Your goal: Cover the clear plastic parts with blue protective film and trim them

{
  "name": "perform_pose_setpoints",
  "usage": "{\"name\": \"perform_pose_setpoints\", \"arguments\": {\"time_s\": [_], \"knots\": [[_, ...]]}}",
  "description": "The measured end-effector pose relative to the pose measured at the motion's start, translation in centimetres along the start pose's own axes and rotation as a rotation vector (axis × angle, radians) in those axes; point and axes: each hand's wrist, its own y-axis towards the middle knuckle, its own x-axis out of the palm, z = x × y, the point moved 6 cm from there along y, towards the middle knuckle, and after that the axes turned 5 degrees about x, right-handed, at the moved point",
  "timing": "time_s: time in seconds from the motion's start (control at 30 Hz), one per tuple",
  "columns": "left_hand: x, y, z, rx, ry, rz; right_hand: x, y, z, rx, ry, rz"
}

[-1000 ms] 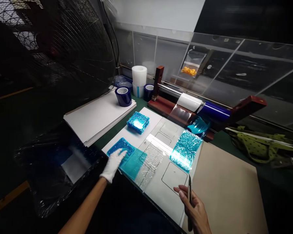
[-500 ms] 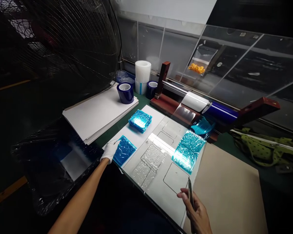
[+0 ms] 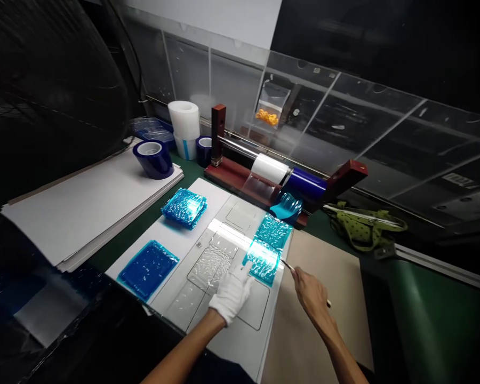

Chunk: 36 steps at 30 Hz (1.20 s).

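My left hand (image 3: pixel 231 290), in a white glove, reaches over the clear sheet with outlined shapes (image 3: pixel 214 277). Its outstretched fingertips are at the left edge of the lower turquoise film piece (image 3: pixel 264 261); whether they press on it I cannot tell. A second turquoise film piece (image 3: pixel 274 230) adjoins it above. My bare right hand (image 3: pixel 310 290) is closed around a slim pointed tool (image 3: pixel 288 264), its tip at the film's right edge. Farther left lie a flat blue film-covered stack (image 3: pixel 148 269) and a thicker blue stack (image 3: pixel 184 207) on white paper.
A red roll stand (image 3: pixel 240 181) with a white roll (image 3: pixel 270 168) and a blue roll (image 3: pixel 307 183) stands behind. Blue tape (image 3: pixel 154 162) rests on a paper stack (image 3: pixel 76 213) at left. Brown board (image 3: pixel 324 325) lies at right, and a green pouch (image 3: pixel 356 226) behind it.
My left hand has left the flat blue stack and moved right to the turquoise film. My right hand has moved up with the tool to the film's right edge. The view has turned right.
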Motion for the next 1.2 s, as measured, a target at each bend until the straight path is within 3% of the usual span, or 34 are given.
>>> {"name": "perform_pose_setpoints", "arguments": {"time_s": [0.1,0.23,0.4,0.53,0.7,1.03,1.2], "knots": [[3.5,4.2,2.2,-0.060,0.080,-0.089,-0.9,4.2,-1.9,-0.080,-0.021,0.015],[4.7,8.2,1.6,-0.137,0.152,-0.111,-0.6,8.4,-5.3,-0.194,-0.037,0.012],[5.2,9.2,1.0,-0.171,0.217,-0.143,0.2,11.2,-9.3,-0.308,-0.043,-0.024],[5.9,9.3,0.9,-0.183,0.249,-0.182,0.8,12.1,-10.2,-0.339,-0.043,-0.054],[6.5,9.4,0.4,-0.178,0.258,-0.200,1.8,11.8,-7.5,-0.311,-0.066,-0.103],[4.9,9.0,1.2,-0.118,0.200,-0.137,2.3,8.1,3.5,-0.082,-0.074,-0.201],[6.5,7.4,2.4,-0.019,0.190,-0.147,4.2,5.0,4.3,0.037,0.075,-0.279]]}}
